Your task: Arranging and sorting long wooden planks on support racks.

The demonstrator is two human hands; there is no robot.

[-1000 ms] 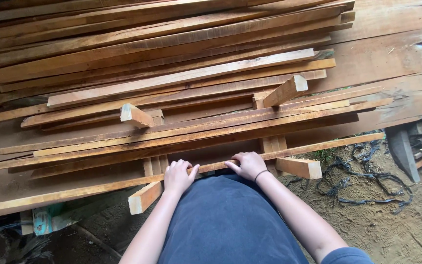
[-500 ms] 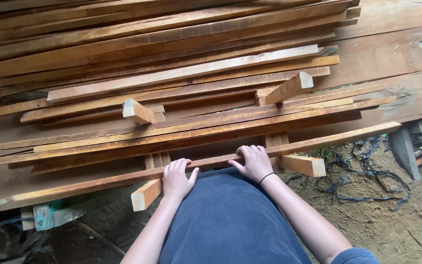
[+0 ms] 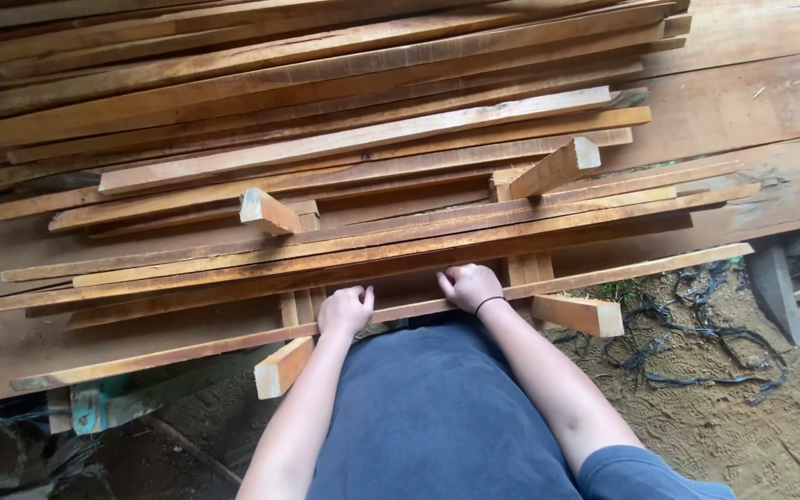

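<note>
- Head view: left hand [image 3: 344, 311] and right hand [image 3: 470, 285] both curled over the long thin wooden strip [image 3: 622, 271], fingers closed on its far edge.
- Strip lies nearest the body, across the short cross blocks [image 3: 281, 367], just below the stacked planks [image 3: 354, 139].
- Best to keep the grip even and the strip level, clear of the block ends.

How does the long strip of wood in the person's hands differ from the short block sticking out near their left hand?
The long strip is thin and spans nearly the whole stack; the short block is stubby and thicker. The strip runs crosswise under both hands; the block points toward the person, untouched. Both are pale, rough-sawn wood.
</note>
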